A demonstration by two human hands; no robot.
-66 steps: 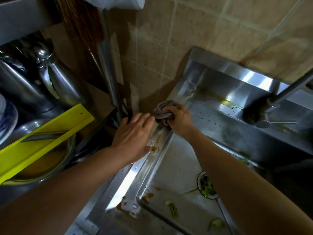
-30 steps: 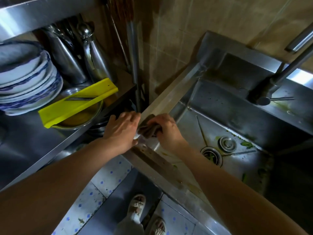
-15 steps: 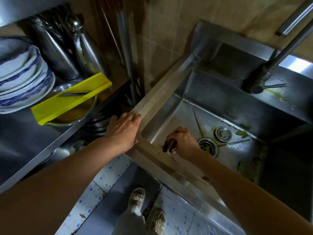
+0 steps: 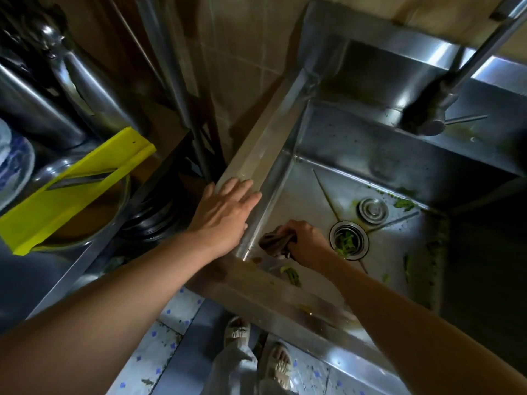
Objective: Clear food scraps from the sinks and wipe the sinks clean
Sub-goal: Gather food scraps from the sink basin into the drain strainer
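Sink basin under wiping; food scraps present on its floor.

The right hand [image 4: 306, 243] was inside the sink [image 4: 356, 155], fingers curled tightly round a bunched dark cloth [image 4: 276, 241] pressed to the sink floor at its near-left corner. The left hand [image 4: 225, 215] lay flat, fingers extended, on the sink's left rim, holding nothing. Green scraps [image 4: 292, 276] lay just beside the cloth; more sat in the drain [image 4: 348, 240]. A drain plug [image 4: 373, 210] lay just beyond the drain.
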